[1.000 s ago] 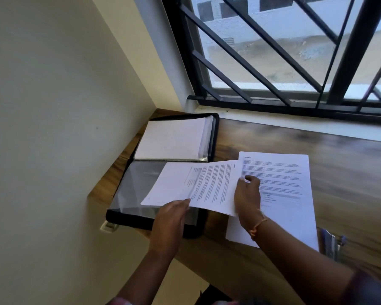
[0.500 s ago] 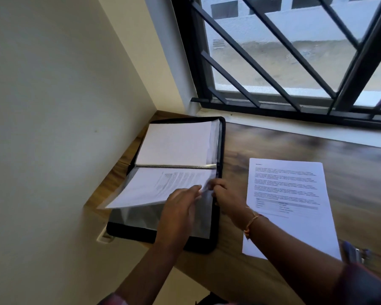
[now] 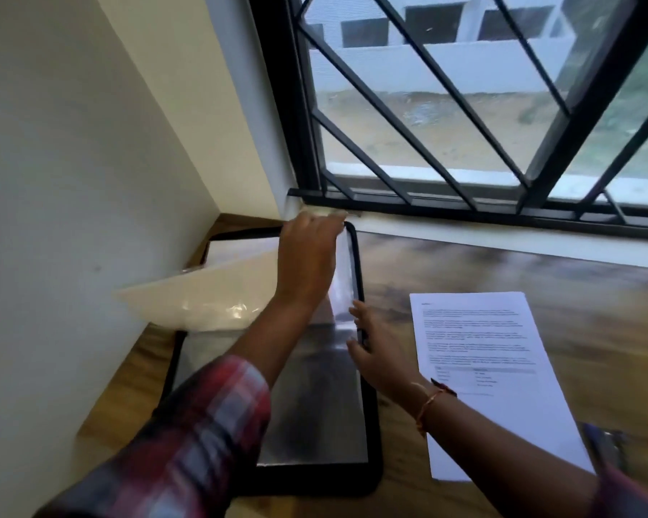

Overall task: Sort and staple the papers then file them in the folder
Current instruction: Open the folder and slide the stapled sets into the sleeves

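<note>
Head view: left hand (image 3: 309, 256) grips the lifted clear sleeve (image 3: 210, 297); right hand (image 3: 378, 345), fingers straight, steadies the folder (image 3: 315, 480) edge. Turn the sleeve over fully flat.

a wooden desk (image 3: 502, 263) fills the corner between a cream wall (image 3: 72, 143) and a window (image 3: 427, 69) with black diagonal bars (image 3: 354, 81).

The black folder (image 3: 333, 480) lies open at the left end of the table (image 3: 464, 263), its top by the back corner. One shiny plastic page (image 3: 203, 293) (white paper inside) is lifted and tilted. A printed paper (image 3: 502, 349) lies flat just right of the folder.
</note>
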The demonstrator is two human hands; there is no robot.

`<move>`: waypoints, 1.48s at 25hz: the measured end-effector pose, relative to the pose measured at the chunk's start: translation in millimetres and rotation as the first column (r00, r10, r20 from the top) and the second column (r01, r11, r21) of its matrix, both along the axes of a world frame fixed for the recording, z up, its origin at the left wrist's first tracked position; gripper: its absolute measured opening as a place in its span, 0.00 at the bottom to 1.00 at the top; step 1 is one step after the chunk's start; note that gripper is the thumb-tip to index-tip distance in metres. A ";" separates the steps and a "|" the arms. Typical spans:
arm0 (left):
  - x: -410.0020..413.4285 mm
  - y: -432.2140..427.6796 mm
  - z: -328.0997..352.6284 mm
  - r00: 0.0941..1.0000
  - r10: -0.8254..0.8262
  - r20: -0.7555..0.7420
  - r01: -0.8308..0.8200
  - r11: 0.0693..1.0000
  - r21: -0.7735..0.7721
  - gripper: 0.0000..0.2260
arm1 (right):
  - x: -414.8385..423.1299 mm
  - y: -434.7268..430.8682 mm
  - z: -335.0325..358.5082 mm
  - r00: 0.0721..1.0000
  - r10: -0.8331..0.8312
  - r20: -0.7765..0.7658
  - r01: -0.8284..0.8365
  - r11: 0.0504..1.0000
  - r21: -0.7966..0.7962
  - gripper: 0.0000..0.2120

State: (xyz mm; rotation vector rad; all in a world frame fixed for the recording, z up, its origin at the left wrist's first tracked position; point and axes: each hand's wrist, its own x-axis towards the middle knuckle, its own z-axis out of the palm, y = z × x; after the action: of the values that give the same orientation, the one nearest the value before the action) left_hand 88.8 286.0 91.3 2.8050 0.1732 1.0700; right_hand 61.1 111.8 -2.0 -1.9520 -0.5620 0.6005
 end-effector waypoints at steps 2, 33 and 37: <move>34.9 15.4 -9.1 1.000 -0.008 0.016 0.007 0.998 0.057 0.15 | 1.1 -3.8 2.3 0.984 0.096 0.151 -0.072 0.985 -0.158 0.31; -75.2 -197.0 -115.0 0.782 -0.253 -0.570 -0.559 0.122 -0.820 0.14 | -5.7 -177.5 -28.2 0.920 0.127 0.371 0.197 0.668 -0.718 0.22; -76.0 -210.7 -99.6 0.754 -0.229 -0.616 -0.600 0.142 -0.787 0.15 | -8.4 -193.9 -31.2 0.908 0.219 0.358 0.106 0.707 -0.700 0.20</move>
State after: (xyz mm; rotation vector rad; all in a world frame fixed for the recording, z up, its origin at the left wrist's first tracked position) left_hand 12.8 75.3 -8.4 1.6385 0.9720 -0.2022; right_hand 52.7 -82.1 -33.2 -2.8607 -0.7284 0.4649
